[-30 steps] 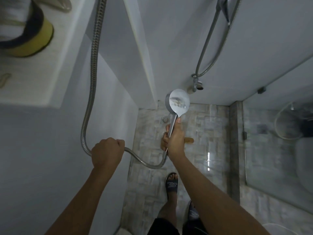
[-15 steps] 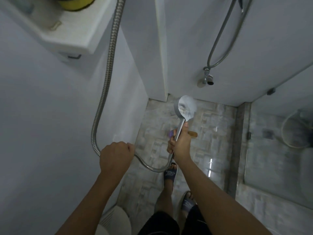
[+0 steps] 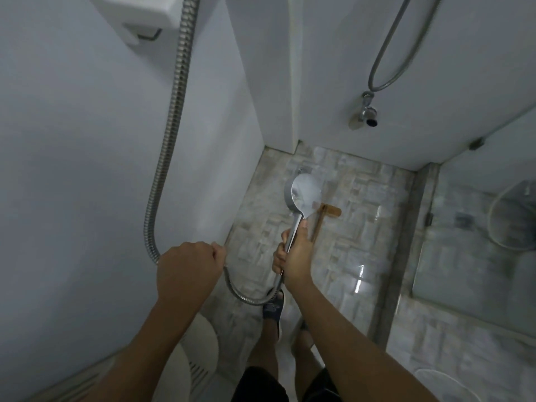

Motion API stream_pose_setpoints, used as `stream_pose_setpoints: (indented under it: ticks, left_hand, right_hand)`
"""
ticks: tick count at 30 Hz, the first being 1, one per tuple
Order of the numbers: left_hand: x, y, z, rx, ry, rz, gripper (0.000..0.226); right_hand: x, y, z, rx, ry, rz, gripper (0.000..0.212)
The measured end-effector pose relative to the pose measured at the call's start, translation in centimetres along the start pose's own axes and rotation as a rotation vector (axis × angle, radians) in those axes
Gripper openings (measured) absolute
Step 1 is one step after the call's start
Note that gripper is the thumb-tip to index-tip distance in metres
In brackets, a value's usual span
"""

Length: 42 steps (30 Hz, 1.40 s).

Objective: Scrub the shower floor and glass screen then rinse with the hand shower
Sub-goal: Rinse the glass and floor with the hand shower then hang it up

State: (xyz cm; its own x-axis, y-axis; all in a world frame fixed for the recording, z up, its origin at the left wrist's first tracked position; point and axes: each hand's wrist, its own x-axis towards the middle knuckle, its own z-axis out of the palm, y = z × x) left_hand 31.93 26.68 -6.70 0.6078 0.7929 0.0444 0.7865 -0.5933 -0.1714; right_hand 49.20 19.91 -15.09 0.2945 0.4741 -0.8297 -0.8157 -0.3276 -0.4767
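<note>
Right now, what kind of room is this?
Probably a bathroom shower: right hand grips a hand shower, left hand holds its metal hose, over a tiled floor beside a glass screen.

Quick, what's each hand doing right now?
Left hand: closed, gripping the metal hose.
Right hand: closed, gripping the hand shower by its handle.

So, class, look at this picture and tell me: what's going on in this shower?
A person stands on the tiled floor. Their right hand holds the hand shower by its grip, head aimed down at the floor. Their left hand grips the metal hose. A wooden-handled brush lies on the floor just beyond the shower's head. Whether water is running is hard to tell.
</note>
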Motion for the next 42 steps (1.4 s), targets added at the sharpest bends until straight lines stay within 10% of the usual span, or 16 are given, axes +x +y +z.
stream_pose_setpoints:
  ticks: [42]
  left_hand:
    - [6.2,27.0,-0.6,-0.102,-0.382,0.409,0.047]
  right_hand:
    - [-5.7,-2.2,-29.7,0.489,0.756,-0.373,0.065]
